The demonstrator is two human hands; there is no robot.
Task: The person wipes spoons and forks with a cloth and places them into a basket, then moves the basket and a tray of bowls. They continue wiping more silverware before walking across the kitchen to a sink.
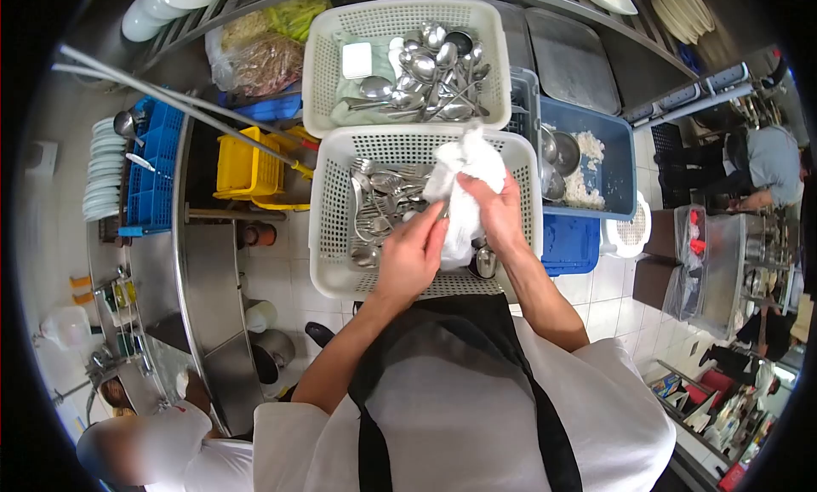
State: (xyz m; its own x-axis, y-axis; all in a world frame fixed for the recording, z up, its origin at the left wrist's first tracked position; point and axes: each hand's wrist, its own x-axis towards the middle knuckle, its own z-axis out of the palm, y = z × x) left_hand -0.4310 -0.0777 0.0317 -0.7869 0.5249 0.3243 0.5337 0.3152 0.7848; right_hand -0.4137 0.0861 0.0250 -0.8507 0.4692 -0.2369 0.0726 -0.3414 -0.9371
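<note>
My left hand is closed in a pinch over the near white basket, with a sliver of metal cutlery showing at its fingertips. The rest of that piece is hidden by the cloth. A bunched white cloth is gripped in my right hand, thumb pressed on top, right beside the left fingertips. Below both hands, forks and spoons lie jumbled in the near basket. A second white basket adjoins it behind, with many spoons and a small white square item.
At right sits a blue-grey tub with metal bowls and white rice-like bits. Yellow baskets and a blue rack stand left, near stacked plates. Another person is at lower left; others work far right.
</note>
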